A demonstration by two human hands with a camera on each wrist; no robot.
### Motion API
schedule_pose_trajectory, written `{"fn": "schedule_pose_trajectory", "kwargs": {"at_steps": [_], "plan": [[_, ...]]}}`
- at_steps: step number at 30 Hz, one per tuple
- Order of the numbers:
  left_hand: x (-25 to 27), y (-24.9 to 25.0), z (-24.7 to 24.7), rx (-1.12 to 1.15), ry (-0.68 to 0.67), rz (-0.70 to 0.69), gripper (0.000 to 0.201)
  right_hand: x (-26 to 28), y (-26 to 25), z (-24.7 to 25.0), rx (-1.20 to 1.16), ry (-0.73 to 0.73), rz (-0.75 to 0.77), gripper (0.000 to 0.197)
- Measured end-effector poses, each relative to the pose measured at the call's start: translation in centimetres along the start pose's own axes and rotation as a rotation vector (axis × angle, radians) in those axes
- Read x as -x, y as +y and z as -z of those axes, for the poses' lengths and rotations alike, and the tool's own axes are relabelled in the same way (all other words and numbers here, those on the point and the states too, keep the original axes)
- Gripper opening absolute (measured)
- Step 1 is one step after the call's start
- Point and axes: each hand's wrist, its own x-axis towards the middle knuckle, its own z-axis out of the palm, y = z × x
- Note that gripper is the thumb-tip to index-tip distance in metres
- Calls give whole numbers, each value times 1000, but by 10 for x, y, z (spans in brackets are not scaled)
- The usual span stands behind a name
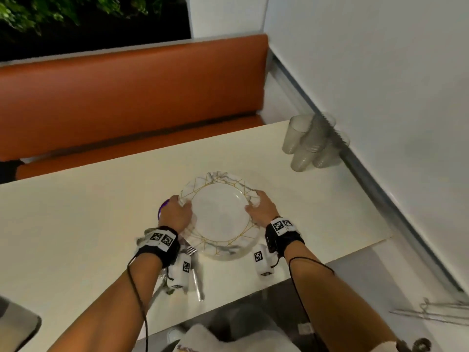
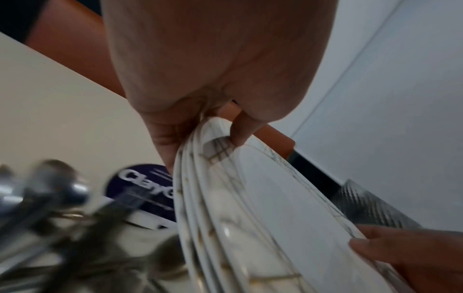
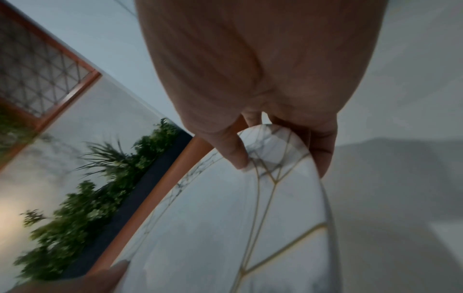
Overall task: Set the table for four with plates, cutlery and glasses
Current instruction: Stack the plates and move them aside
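Observation:
A stack of white marble-patterned plates [image 1: 220,214] with gold lines sits mid-table in the head view. My left hand [image 1: 180,202] grips its left rim, and my right hand [image 1: 255,202] grips the right rim. The left wrist view shows several plate rims [image 2: 200,198], with my thumb [image 2: 236,134] on top and fingers [image 2: 165,146] underneath. In the right wrist view my thumb [image 3: 238,154] presses the top plate [image 3: 250,228] while fingers [image 3: 323,158] curl behind its edge. Cutlery [image 1: 196,273] lies under my left wrist. Several clear ribbed glasses [image 1: 312,143] stand at the table's back right corner.
A purple round disc [image 1: 162,208] lies on the cream table [image 1: 76,212], partly under my left hand. An orange bench [image 1: 127,97] runs along the far side. A white wall [image 1: 380,97] borders the right. Thin metal pieces [image 1: 431,311] lie on a ledge at lower right.

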Motion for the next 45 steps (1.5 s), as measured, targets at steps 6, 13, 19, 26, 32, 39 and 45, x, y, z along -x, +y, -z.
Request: {"fn": "schedule_pose_trajectory", "kwargs": {"at_steps": [6, 13, 19, 26, 32, 39, 45], "plan": [[-13, 86, -112, -114, -136, -8, 51, -36, 62, 106, 43, 119, -134, 61], [-2, 140, -194, -143, -197, 40, 55, -64, 114, 177, 119, 178, -178, 58], [-4, 157, -225, -202, -211, 29, 53, -80, 133, 202, 152, 193, -159, 58], [-6, 173, -239, -349, -211, -60, 65, -89, 142, 220, 245, 269, -182, 65], [-4, 179, -248, -328, -191, -119, 62, -88, 155, 226, 201, 286, -212, 64], [-6, 183, -259, -247, -241, -232, 57, -89, 160, 240, 174, 394, -253, 64], [-8, 176, -256, -167, -265, -262, 51, -81, 156, 239, 248, 496, -241, 64]]}}
